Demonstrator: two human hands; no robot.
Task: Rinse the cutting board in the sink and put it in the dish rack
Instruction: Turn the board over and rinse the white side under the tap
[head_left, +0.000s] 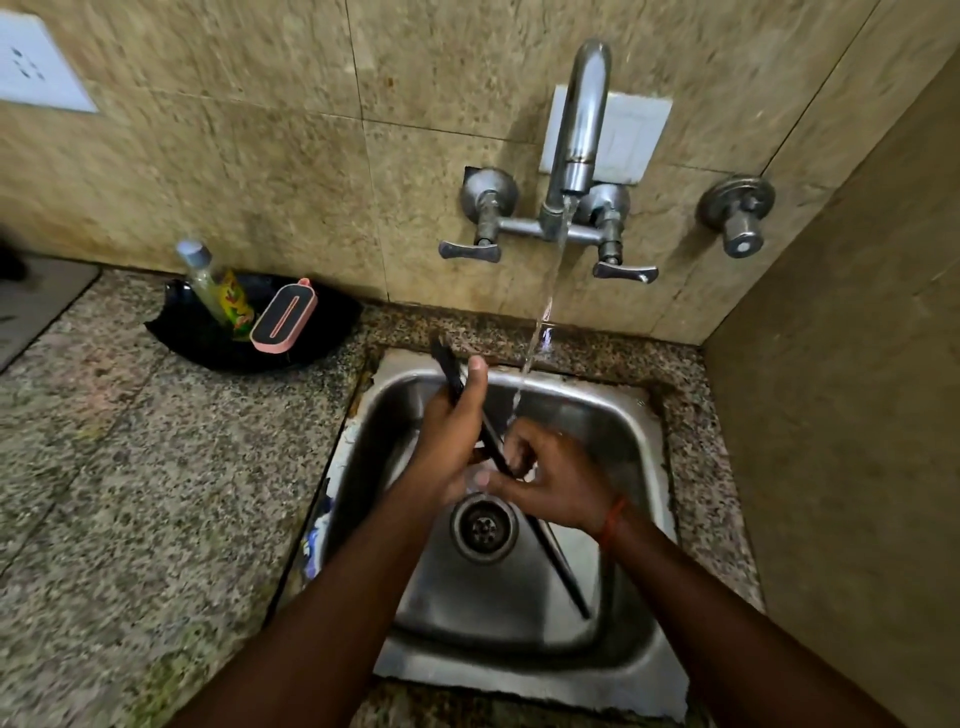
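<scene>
The sink (618, 431) is brushed steel, dull-shining and wet. The tap (581, 124) is polished metal, spotted and tarnished. The counter (156, 467) is speckled granite, smooth. The wall (260, 156) is beige stone-look tile with a soft sheen. The board (558, 564) looks dark, matt and thin. The tray (332, 322) is glossy black plastic; the bottle (200, 278) is clear plastic.

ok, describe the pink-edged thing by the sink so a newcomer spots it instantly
Start at the steel sink, then look left along the granite counter to the black tray against the wall. The scrubber leans there beside a clear bottle: oval, black-faced, pink-rimmed, with one pink slot.
</scene>
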